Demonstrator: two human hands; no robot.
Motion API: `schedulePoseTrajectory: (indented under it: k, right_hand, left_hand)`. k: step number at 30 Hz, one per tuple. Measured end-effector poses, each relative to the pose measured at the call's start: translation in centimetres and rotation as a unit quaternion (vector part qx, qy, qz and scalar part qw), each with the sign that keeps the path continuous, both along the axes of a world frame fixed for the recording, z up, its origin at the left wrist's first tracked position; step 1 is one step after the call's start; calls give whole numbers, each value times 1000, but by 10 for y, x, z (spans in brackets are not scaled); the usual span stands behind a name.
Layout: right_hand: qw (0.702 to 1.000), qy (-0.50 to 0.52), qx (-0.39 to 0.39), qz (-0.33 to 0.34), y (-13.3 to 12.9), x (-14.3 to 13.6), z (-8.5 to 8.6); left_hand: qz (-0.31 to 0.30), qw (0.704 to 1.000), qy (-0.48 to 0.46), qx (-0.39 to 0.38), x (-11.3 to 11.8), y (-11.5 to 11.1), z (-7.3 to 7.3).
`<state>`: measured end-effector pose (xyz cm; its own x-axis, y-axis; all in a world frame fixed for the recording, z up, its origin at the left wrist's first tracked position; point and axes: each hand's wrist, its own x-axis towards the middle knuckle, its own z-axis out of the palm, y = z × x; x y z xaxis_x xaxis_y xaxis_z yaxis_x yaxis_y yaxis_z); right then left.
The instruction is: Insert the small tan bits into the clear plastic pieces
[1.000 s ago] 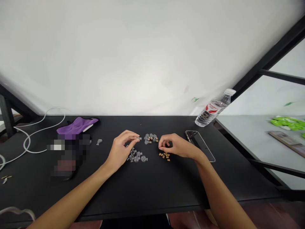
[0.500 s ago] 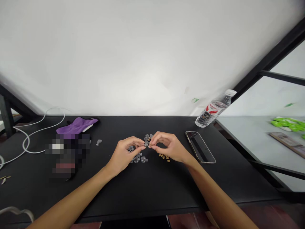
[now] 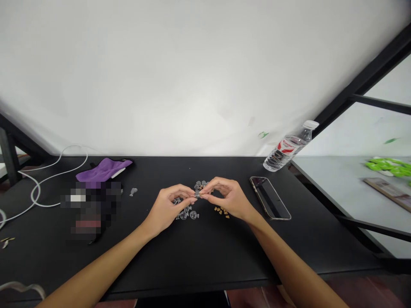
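Note:
Over the black table, my left hand (image 3: 170,207) pinches a tiny clear glass bottle (image 3: 197,193) between thumb and fingers. Pressed together at the bottle's right end are the fingertips of my right hand (image 3: 228,197); whatever they hold there is too small and covered to make out. Several similar glass bottles (image 3: 184,214) lie below and partly behind my left hand. More little bottles (image 3: 198,185) sit just beyond the fingertips, with some brownish bits among them. Under my right hand are several small tan cork stoppers (image 3: 221,211).
A phone (image 3: 270,197) lies right of my right hand, with a water bottle (image 3: 287,147) behind it. Left are a lone small bottle (image 3: 133,191), a purple cloth pouch (image 3: 104,170), a blurred-out dark item and a white cable (image 3: 38,184). The wall (image 3: 192,85) rises behind the table (image 3: 192,261).
My right fingertips have shifted slightly left, closer against the glass bottle. My left hand stays nearly in place.

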<state>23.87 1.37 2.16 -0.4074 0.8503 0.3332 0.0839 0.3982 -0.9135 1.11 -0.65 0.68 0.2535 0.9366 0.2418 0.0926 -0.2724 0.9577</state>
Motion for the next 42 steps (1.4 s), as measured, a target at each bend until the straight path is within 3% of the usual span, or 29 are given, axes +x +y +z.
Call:
schedulePoseTrajectory:
  k: [8,16,25,42]
  right_hand:
    - [999,-47,21,3,1,0,2]
    - [999,1,-34,21,-1,-4,0]
    - [1000,1,-30,6,2,-5,-3]
    - [995,-85,51,-3,-2,-6,0]
  left_hand:
    - [11,999,-20,-25,1,1,2]
    - [3,998,-48,-47,-1,0,3]
    - [2,998,-46,-51,0,1,2]
    - [18,999,-39,-28,0,1,-4]
